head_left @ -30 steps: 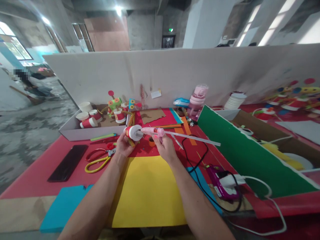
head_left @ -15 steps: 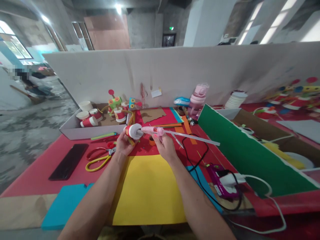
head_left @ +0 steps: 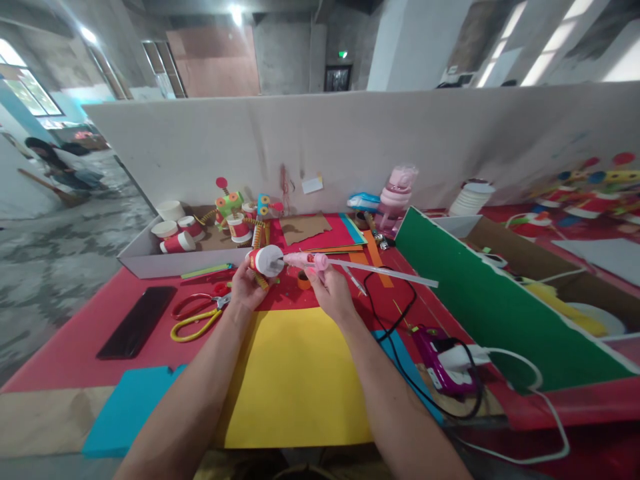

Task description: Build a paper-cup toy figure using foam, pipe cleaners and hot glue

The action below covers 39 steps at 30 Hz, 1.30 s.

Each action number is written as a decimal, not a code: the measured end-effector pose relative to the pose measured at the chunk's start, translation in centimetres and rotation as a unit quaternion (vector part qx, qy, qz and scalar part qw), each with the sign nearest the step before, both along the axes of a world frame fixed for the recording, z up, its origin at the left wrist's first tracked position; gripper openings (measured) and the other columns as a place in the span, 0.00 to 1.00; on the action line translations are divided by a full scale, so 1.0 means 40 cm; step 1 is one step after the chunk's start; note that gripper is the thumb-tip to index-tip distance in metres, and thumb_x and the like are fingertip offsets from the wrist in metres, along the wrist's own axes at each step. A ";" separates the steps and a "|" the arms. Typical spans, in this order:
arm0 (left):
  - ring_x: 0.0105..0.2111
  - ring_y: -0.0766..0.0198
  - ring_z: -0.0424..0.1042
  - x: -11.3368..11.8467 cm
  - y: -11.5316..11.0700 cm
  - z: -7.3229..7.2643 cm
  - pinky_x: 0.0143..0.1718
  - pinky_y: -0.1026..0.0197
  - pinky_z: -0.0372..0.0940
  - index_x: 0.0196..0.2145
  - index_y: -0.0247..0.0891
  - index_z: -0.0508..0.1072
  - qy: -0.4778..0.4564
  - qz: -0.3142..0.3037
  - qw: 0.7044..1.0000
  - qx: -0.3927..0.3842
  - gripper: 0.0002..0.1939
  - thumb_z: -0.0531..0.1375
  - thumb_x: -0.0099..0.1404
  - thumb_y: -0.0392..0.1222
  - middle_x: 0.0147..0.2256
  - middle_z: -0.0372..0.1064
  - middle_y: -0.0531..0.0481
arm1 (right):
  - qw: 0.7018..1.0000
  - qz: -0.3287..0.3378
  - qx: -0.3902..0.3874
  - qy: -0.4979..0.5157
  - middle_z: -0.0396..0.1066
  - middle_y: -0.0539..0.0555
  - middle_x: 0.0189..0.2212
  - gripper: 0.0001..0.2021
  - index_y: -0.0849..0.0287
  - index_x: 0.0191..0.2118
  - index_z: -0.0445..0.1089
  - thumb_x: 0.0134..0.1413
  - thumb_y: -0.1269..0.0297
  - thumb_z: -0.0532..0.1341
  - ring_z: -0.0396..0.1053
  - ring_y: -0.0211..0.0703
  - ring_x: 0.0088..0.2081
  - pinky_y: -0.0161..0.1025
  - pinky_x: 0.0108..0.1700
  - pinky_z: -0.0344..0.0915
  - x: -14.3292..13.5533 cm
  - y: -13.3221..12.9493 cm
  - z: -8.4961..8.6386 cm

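Observation:
My left hand (head_left: 246, 288) is closed around a red and white paper cup (head_left: 269, 261), tilted so its white end faces right. A yellow folded paper strip (head_left: 261, 280) hangs below the cup. In my right hand (head_left: 331, 291) is a pink hot glue gun (head_left: 306, 261), its nozzle at the cup's white end; whether it touches, I cannot tell. A long clear glue stick (head_left: 390, 273) sticks out of its back. Under both forearms lies a yellow paper sheet (head_left: 295, 380). An orange ring of paper or tape (head_left: 303, 281) sits on the red table between my hands.
Scissors with red and yellow handles (head_left: 197, 320) and a black phone (head_left: 136, 323) lie at left. A white box (head_left: 185, 267) holds cups and paper figures. A purple power strip (head_left: 445, 363) with cables and a green-sided box (head_left: 490, 307) stand at right. A person crouches far left.
Almost nothing differs. The cup, glue gun and both hands hold nearly the same place; the whole view has shifted very slightly.

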State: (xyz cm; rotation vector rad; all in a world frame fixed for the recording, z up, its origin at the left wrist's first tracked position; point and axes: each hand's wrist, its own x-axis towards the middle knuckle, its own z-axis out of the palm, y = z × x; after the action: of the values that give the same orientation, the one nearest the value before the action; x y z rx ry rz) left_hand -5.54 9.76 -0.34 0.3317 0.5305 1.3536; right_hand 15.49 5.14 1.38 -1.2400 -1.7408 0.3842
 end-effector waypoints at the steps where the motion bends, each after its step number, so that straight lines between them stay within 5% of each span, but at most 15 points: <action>1: 0.36 0.56 0.78 0.000 0.000 -0.001 0.36 0.53 0.75 0.56 0.38 0.67 -0.001 0.000 1.000 -0.002 0.21 0.52 0.69 0.47 0.37 0.78 0.43 | 1.000 0.000 0.000 0.005 0.74 0.58 0.28 0.19 0.63 0.44 0.69 0.64 0.53 0.50 0.71 0.47 0.29 0.37 0.31 0.60 0.000 0.000 0.001; 30: 0.35 0.56 0.77 0.010 0.001 -0.004 0.36 0.55 0.74 0.51 0.33 0.70 0.011 -0.007 1.000 0.017 0.19 0.50 0.70 0.45 0.35 0.78 0.43 | 0.999 0.030 -0.007 0.010 0.66 0.52 0.20 0.19 0.61 0.39 0.68 0.63 0.51 0.49 0.62 0.41 0.22 0.35 0.25 0.52 -0.012 -0.010 0.011; 39: 0.33 0.57 0.77 0.006 0.000 0.001 0.34 0.55 0.74 0.52 0.35 0.70 0.005 0.007 1.000 0.000 0.19 0.51 0.69 0.45 0.33 0.78 0.44 | 0.999 0.052 -0.005 -0.006 0.68 0.53 0.22 0.18 0.62 0.39 0.69 0.63 0.53 0.51 0.66 0.43 0.25 0.35 0.27 0.54 -0.007 -0.013 0.013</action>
State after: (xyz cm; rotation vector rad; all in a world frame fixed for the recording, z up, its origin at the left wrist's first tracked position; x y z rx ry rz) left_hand -5.29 9.78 -0.28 0.3363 0.5421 1.3652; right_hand 15.22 4.62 1.89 -1.1629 -1.8216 0.4472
